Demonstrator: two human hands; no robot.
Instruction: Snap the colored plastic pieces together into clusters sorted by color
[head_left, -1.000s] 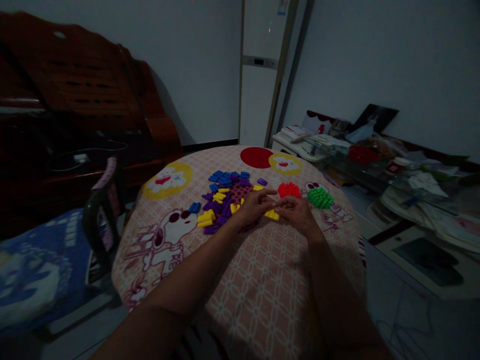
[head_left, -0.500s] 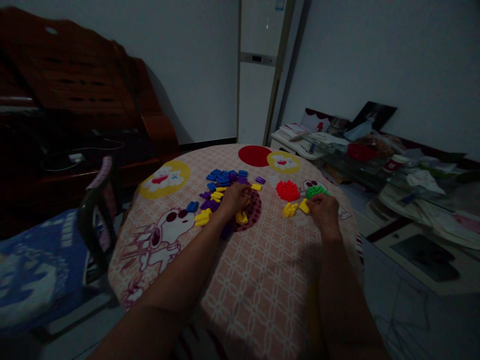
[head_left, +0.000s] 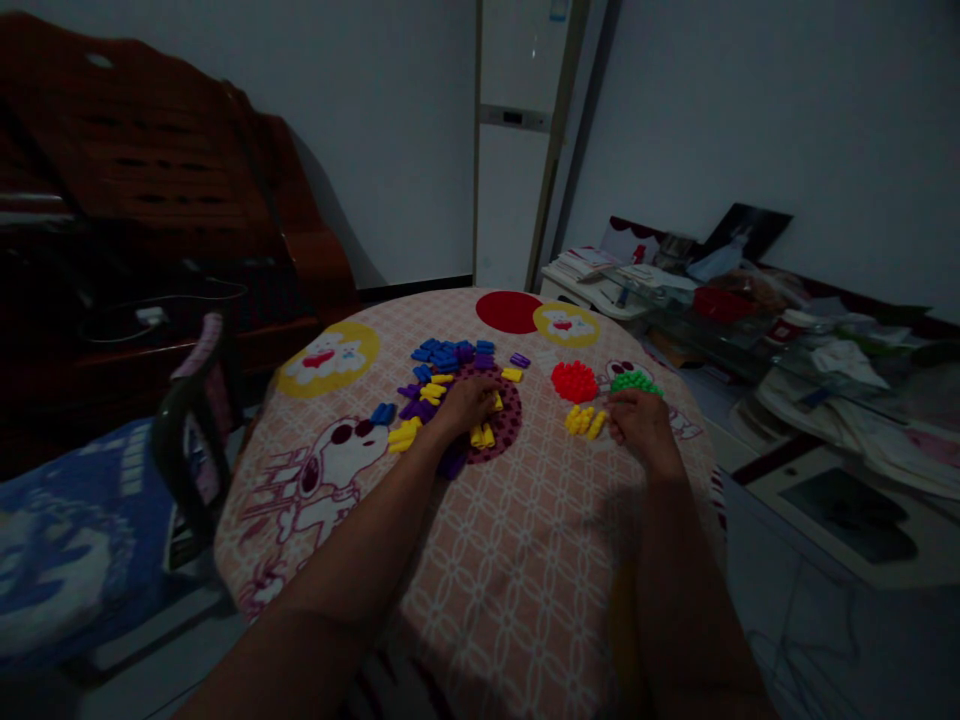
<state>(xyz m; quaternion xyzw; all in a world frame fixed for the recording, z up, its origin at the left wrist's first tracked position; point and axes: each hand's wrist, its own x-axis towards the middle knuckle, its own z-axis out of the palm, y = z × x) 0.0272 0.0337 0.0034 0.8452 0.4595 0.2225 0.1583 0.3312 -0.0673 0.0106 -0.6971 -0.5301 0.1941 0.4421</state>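
Note:
My left hand (head_left: 469,403) reaches over a spread of small plastic pieces, its fingers closed at a yellow piece (head_left: 497,401). Around it lie blue pieces (head_left: 442,353), purple pieces (head_left: 417,408) and more yellow pieces (head_left: 406,434). Farther right, my right hand (head_left: 639,428) is beside a small yellow pile (head_left: 581,420), fingers slightly apart and seemingly holding nothing. A yellow piece (head_left: 598,425) rests at the pile's right side. Just behind are a red pile (head_left: 574,381) and a green pile (head_left: 634,382), the green one partly behind my right hand.
A patterned cloth covers the round table (head_left: 510,550). On the left stand a chair (head_left: 187,450) with a blue cover and a wooden bench (head_left: 142,160). A cluttered glass-topped cabinet (head_left: 720,300) runs along the right. A tall white appliance (head_left: 512,190) stands behind.
The yellow piece from my right fingers now lies against the small yellow pile, and those fingers have come away from it. My left hand has barely moved.

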